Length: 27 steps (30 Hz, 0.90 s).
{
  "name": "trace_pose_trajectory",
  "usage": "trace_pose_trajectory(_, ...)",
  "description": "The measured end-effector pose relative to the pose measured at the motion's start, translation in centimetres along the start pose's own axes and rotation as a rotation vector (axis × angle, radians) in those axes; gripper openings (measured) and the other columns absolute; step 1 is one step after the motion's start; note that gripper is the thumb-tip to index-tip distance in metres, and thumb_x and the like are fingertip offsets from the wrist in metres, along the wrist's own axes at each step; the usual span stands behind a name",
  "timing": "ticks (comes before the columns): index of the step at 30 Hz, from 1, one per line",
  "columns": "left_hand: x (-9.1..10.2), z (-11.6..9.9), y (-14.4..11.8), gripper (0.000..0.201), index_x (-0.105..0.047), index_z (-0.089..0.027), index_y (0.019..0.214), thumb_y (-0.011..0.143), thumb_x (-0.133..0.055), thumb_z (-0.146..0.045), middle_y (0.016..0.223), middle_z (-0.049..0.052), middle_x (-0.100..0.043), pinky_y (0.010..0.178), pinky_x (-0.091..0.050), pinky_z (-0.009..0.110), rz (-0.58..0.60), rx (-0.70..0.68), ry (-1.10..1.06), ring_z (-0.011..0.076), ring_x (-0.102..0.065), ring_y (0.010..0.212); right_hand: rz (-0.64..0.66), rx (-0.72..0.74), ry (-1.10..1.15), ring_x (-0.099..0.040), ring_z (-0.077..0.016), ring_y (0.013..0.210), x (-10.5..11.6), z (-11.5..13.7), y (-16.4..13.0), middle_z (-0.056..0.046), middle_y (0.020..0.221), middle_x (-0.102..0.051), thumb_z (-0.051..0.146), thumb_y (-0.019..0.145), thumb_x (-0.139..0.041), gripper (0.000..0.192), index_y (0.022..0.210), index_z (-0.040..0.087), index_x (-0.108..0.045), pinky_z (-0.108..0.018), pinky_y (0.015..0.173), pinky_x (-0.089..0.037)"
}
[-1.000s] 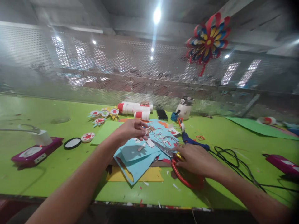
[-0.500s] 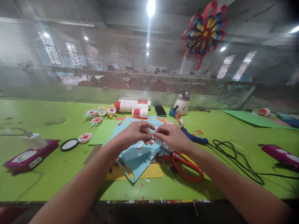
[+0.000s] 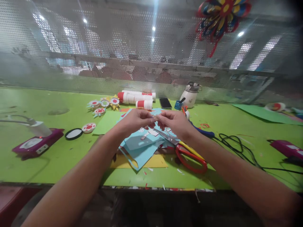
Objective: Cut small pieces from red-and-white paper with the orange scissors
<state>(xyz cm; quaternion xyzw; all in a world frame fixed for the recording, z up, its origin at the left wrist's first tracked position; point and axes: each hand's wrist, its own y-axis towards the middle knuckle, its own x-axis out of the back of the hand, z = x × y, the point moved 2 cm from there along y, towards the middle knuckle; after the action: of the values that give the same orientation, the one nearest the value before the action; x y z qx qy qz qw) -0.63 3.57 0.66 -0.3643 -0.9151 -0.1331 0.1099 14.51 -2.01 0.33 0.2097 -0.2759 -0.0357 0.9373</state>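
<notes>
My left hand [image 3: 139,119] and my right hand [image 3: 174,122] meet fingertip to fingertip above a pile of paper. Both are closed in a pinch, and whatever sits between the fingers is too small to make out. Beneath them lie light blue paper [image 3: 139,148] and small white paper scraps [image 3: 152,132]. Scissors [image 3: 193,159] with red and yellow handles rest on the pile, blades pointing toward my fingers, just under my right hand. A blue-handled tool [image 3: 203,130] with a black cord lies beyond my right forearm.
Paper cups [image 3: 144,104] lie at the back beside a phone [image 3: 165,103] and a white bottle [image 3: 189,96]. Small paper flowers [image 3: 99,111] sit back left. Purple power strips [image 3: 39,143] flank both sides. A black-rimmed disc [image 3: 74,134] lies left; black cord [image 3: 236,146] winds right.
The camera view has tilted down, so the table appears higher. My fingertips have drawn together into a tighter pinch, and the left fingers have curled in. White scraps below show more plainly.
</notes>
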Motion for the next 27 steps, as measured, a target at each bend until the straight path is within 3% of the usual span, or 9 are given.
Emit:
trace_pose_trajectory(4, 1.9, 0.2, 0.3, 0.017, -0.063, -0.012, 0.066, 0.070, -0.065, -0.028, 0.065, 0.004, -0.065, 0.062, -0.045, 0.027, -0.233, -0.007, 0.031, 0.0120, -0.057, 0.060, -0.009, 0.041, -0.143, -0.057, -0.0111, 0.054, -0.6, -1.3, 1.0, -0.003, 0.067, -0.060, 0.036, 0.095, -0.034, 0.036, 0.089, 0.011, -0.060, -0.024, 0.051, -0.048)
trace_pose_trajectory(6, 2.8, 0.6, 0.5, 0.015, -0.062, -0.012, 0.066, 0.069, -0.065, -0.026, 0.066, 0.005, -0.065, 0.063, -0.046, 0.027, -0.346, -0.011, -0.005, 0.0130, -0.059, 0.063, 0.051, 0.090, -0.283, -0.058, -0.0121, 0.057, -1.3, -1.9, 1.2, -0.001, 0.067, -0.060, 0.032, 0.095, -0.039, 0.031, 0.088, 0.011, -0.061, -0.026, 0.054, -0.048)
trace_pose_trajectory(9, 3.5, 1.5, 0.9, 0.013, -0.061, -0.012, 0.065, 0.067, -0.066, -0.024, 0.064, 0.005, -0.064, 0.062, -0.046, 0.028, -0.432, 0.022, -0.064, 0.0139, -0.060, 0.063, 0.261, 0.223, -0.496, -0.061, -0.0139, 0.067, -3.0, -2.0, 1.2, 0.000, 0.076, -0.063, 0.028, 0.090, -0.055, 0.017, 0.088, 0.013, -0.063, -0.031, 0.063, -0.051)
trace_pose_trajectory(13, 3.3, 2.4, 1.4, 0.011, -0.060, -0.012, 0.060, 0.067, -0.064, -0.020, 0.061, 0.006, -0.064, 0.062, -0.047, 0.029, -0.425, 0.090, -0.060, 0.0140, -0.059, 0.060, 0.539, 0.416, -0.715, -0.062, -0.0187, 0.088, -4.8, -1.5, 1.0, -0.004, 0.097, -0.065, 0.026, 0.088, -0.058, 0.014, 0.092, 0.014, -0.063, -0.038, 0.077, -0.050)
trace_pose_trajectory(16, 2.9, 2.5, 1.5, 0.009, -0.059, -0.013, 0.059, 0.067, -0.062, -0.015, 0.060, 0.005, -0.063, 0.060, -0.046, 0.028, -0.417, 0.123, -0.030, 0.0129, -0.058, 0.059, 0.633, 0.505, -0.825, -0.061, -0.0198, 0.093, -5.5, -1.6, 1.1, -0.004, 0.099, -0.065, 0.023, 0.089, -0.058, 0.011, 0.089, 0.014, -0.064, -0.040, 0.081, -0.049)
trace_pose_trajectory(22, 2.8, 2.8, 1.7, 0.012, -0.060, -0.014, 0.058, 0.067, -0.062, -0.021, 0.058, 0.004, -0.062, 0.057, -0.045, 0.027, -0.373, 0.096, 0.053, 0.0118, -0.055, 0.056, 0.624, 0.591, -0.884, -0.060, -0.0199, 0.094, -6.1, -2.8, 1.2, -0.003, 0.094, -0.064, 0.016, 0.089, -0.055, 0.009, 0.085, 0.013, -0.062, -0.040, 0.081, -0.048)
trace_pose_trajectory(27, 3.2, 3.3, 1.9, 0.014, -0.061, -0.015, 0.059, 0.067, -0.062, -0.026, 0.059, 0.005, -0.063, 0.056, -0.044, 0.025, -0.375, 0.059, 0.154, 0.0119, -0.055, 0.055, 0.599, 0.569, -0.770, -0.055, -0.0218, 0.094, -6.0, -3.0, 1.1, -0.003, 0.082, -0.062, 0.010, 0.087, -0.053, 0.013, 0.076, 0.013, -0.061, -0.039, 0.081, -0.044)
